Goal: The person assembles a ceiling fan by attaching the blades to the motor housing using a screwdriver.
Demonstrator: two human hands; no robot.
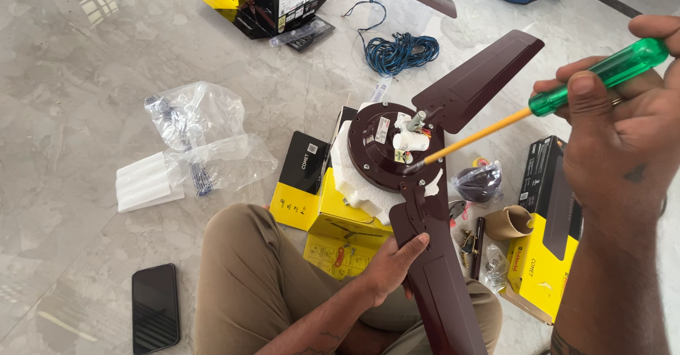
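Driving screwdriver (559, 93) in clenched right hand (623, 135) at fan motor (386, 146) on box | left hand (393, 259) grasps blade (432, 270) | risk: angled tip slips, scratching blade; motor tips off foam.

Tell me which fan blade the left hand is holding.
The near blade, pointing toward the person; the left hand grips its edge. The far blade lies untouched.

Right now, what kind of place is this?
Probably a room in a home, used as a makeshift floor workspace: a polished marble floor, a ceiling fan motor resting on its opened yellow box, a phone lying on the floor. No bench in view.
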